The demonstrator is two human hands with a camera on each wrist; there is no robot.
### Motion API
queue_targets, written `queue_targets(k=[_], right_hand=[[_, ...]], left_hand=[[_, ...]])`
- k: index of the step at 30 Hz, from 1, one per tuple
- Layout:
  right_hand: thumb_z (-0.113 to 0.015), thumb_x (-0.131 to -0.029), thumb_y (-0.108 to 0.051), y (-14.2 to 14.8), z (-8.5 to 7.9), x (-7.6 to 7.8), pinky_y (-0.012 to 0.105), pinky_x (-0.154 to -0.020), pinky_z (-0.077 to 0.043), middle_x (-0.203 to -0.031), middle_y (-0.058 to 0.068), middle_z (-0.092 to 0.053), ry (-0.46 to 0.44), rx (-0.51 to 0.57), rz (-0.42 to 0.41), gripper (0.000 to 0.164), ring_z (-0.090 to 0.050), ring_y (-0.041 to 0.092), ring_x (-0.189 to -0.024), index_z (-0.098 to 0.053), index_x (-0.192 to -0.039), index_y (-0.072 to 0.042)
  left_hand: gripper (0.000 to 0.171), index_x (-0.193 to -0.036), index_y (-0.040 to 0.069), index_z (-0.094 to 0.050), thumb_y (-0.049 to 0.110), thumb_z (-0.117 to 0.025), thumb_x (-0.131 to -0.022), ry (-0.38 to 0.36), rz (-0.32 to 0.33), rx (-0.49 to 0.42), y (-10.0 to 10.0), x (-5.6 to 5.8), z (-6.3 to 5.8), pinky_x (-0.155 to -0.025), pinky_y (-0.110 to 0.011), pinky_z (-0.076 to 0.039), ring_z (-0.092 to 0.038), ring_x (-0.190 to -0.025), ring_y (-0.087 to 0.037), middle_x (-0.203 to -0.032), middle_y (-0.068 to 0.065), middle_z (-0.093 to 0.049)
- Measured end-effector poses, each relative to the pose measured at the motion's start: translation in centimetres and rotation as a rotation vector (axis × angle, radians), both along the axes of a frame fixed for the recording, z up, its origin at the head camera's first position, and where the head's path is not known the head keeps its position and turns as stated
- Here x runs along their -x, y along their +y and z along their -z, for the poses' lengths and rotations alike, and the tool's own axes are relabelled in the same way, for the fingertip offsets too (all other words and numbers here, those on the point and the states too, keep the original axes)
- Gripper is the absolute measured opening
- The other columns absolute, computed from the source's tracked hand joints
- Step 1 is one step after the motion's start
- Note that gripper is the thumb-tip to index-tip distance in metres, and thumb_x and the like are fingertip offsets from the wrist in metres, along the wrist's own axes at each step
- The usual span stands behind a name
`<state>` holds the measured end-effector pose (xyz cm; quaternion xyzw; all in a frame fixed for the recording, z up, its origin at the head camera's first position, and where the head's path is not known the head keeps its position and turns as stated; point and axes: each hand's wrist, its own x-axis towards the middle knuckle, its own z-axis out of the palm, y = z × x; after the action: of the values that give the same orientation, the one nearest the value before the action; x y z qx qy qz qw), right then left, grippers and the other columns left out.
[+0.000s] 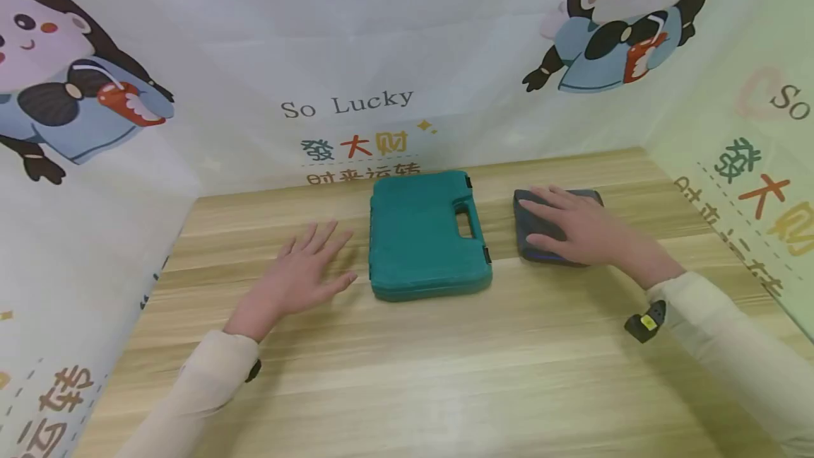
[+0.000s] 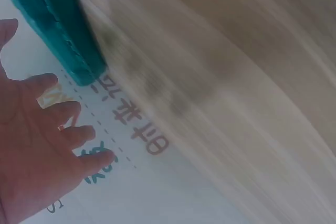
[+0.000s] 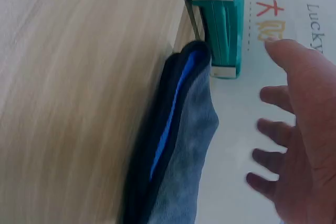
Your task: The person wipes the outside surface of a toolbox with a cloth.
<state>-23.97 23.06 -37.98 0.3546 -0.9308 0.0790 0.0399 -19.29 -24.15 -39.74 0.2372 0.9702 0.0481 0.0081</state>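
A teal plastic case (image 1: 416, 239) with a handle opening and dark latches on its right side lies closed on the table. My left hand (image 1: 295, 278) is just left of it, fingers spread and holding nothing; the left wrist view shows the palm (image 2: 37, 145) apart from the case (image 2: 58, 24). To the right of the case lies a folded dark grey-blue cloth item (image 1: 540, 226), with a bright blue inside showing in its fold (image 3: 170, 119). Over this item my right hand (image 1: 585, 228) extends with fingers straight. In the right wrist view those fingers appear apart from it.
The wood-grain table (image 1: 413, 373) is bordered at the back and sides by white printed sheets (image 1: 356, 55) with cartoon figures and lettering. A small black device with a yellow mark (image 1: 645, 321) is at my right wrist.
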Motion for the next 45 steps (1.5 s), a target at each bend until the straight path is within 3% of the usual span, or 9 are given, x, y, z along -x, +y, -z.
queue_targets(k=[6,9,17,20,24,29,34,38,45], right_hand=[[-0.058,-0.081,-0.059,1.2,0.0,0.3,0.064,-0.095,-0.026,-0.146,0.025,-0.02,-0.221,-0.107,0.093,0.085,-0.021,0.05,-0.127,-0.03,-0.144,-0.009],[-0.065,-0.078,-0.055,1.3,0.3,0.5,0.067,-0.093,-0.025,-0.147,0.027,-0.015,-0.278,-0.146,0.105,0.092,-0.015,0.054,-0.126,-0.026,-0.145,-0.008],[-0.069,-0.076,-0.038,0.6,1.6,0.7,0.067,-0.091,-0.027,-0.147,0.028,-0.014,-0.273,-0.204,0.107,0.091,-0.018,0.058,-0.123,-0.019,-0.147,-0.01],[-0.066,-0.076,-0.028,0.2,2.0,0.4,0.067,-0.09,-0.028,-0.146,0.029,-0.014,-0.307,-0.219,0.142,0.089,-0.018,0.059,-0.122,-0.017,-0.148,-0.009],[-0.064,-0.078,-0.013,-0.1,2.2,0.3,0.064,-0.09,-0.032,-0.145,0.03,-0.019,-0.28,-0.234,0.176,0.083,-0.021,0.057,-0.121,-0.017,-0.147,-0.004],[-0.064,-0.081,-0.003,-0.4,2.4,0.3,0.058,-0.09,-0.036,-0.139,0.033,-0.028,-0.187,-0.248,0.171,0.073,-0.031,0.056,-0.117,-0.025,-0.142,0.005],[-0.057,-0.085,0.0,-0.5,2.1,0.7,0.056,-0.085,-0.041,-0.135,0.031,-0.037,-0.122,-0.215,0.175,0.056,-0.041,0.05,-0.113,-0.035,-0.137,0.006],[-0.055,-0.085,0.001,-0.3,1.9,0.9,0.055,-0.085,-0.042,-0.132,0.029,-0.042,-0.129,-0.164,0.176,0.048,-0.045,0.046,-0.111,-0.043,-0.132,0.007],[-0.055,-0.075,0.005,0.0,1.7,1.3,0.055,-0.088,-0.039,-0.127,0.027,-0.047,-0.138,-0.121,0.172,0.052,-0.045,0.046,-0.111,-0.048,-0.126,0.008]], left_hand=[[0.08,-0.149,0.029,-0.012,0.068,-0.042,-0.085,-0.089,0.067,-0.119,2.1,0.1,-0.6,-0.103,-0.054,-0.02,-0.003,-0.136,-0.029,-0.154,0.0,-0.005],[0.087,-0.149,0.028,-0.012,0.071,-0.045,-0.081,-0.13,0.11,-0.151,3.8,0.0,-1.0,-0.102,-0.052,-0.023,-0.003,-0.136,-0.03,-0.154,-0.003,-0.004],[0.099,-0.149,0.028,-0.01,0.078,-0.048,-0.073,-0.111,0.19,-0.047,7.5,1.1,0.1,-0.102,-0.052,-0.023,0.0,-0.134,-0.042,-0.154,-0.008,-0.001],[0.101,-0.149,0.028,-0.011,0.076,-0.053,-0.071,-0.101,0.182,-0.028,8.2,1.3,0.8,-0.101,-0.053,-0.024,0.003,-0.132,-0.045,-0.153,-0.009,0.0],[0.1,-0.149,0.028,-0.012,0.073,-0.057,-0.071,-0.084,0.16,-0.037,8.9,1.4,1.3,-0.098,-0.055,-0.028,0.004,-0.131,-0.048,-0.154,-0.009,0.0],[0.097,-0.149,0.025,-0.016,0.069,-0.058,-0.074,-0.09,0.138,-0.061,9.5,1.4,1.4,-0.1,-0.054,-0.026,0.006,-0.131,-0.048,-0.154,-0.007,-0.001],[0.096,-0.148,0.024,-0.018,0.067,-0.06,-0.074,-0.096,0.124,-0.058,9.7,1.6,1.1,-0.1,-0.053,-0.026,0.006,-0.131,-0.049,-0.153,-0.008,-0.003],[0.096,-0.148,0.024,-0.018,0.068,-0.06,-0.074,-0.115,0.125,-0.04,9.8,1.5,1.0,-0.099,-0.053,-0.028,0.005,-0.13,-0.05,-0.153,-0.008,-0.002],[0.096,-0.148,0.023,-0.019,0.066,-0.061,-0.074,-0.103,0.133,-0.06,9.6,1.3,1.3,-0.103,-0.051,-0.021,0.006,-0.132,-0.047,-0.153,-0.009,-0.003]])
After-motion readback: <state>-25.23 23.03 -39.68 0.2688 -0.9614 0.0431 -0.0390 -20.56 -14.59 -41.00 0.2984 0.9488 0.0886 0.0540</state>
